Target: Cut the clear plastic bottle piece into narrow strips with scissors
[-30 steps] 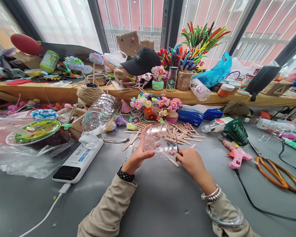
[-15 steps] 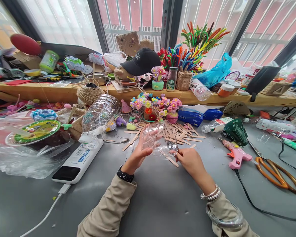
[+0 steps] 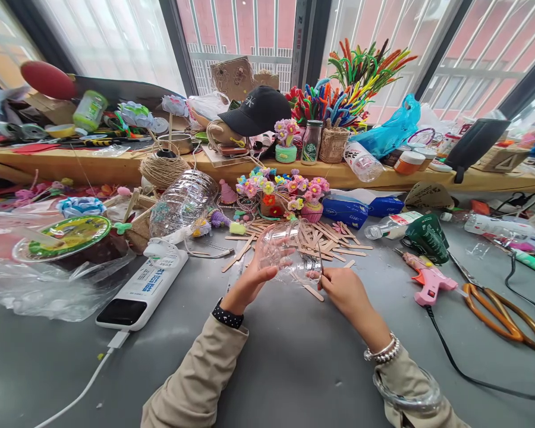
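My left hand (image 3: 249, 279) curls around the rounded side of a clear plastic bottle piece (image 3: 283, 249), with the thumb toward me and the fingers showing through the plastic. At the right end of the piece, my right hand (image 3: 341, 288) pinches the rim, where a thin dark edge or strip shows; I cannot make out which. Both hands hold the piece tilted above the grey table. Wooden craft sticks (image 3: 334, 241) lie scattered behind it, some visible through the clear wall.
To the right lie a pink glue gun (image 3: 430, 279) with a black cord and large scissors (image 3: 502, 315) with orange-brown handles. A white power bank (image 3: 142, 291) with a cable lies left. Behind stand a large clear bottle (image 3: 182, 202), twine (image 3: 163, 170) and yarn flowers (image 3: 312, 193).
Both hands keep nearly the same hold on the bottle piece. The whole view has shifted only very slightly.
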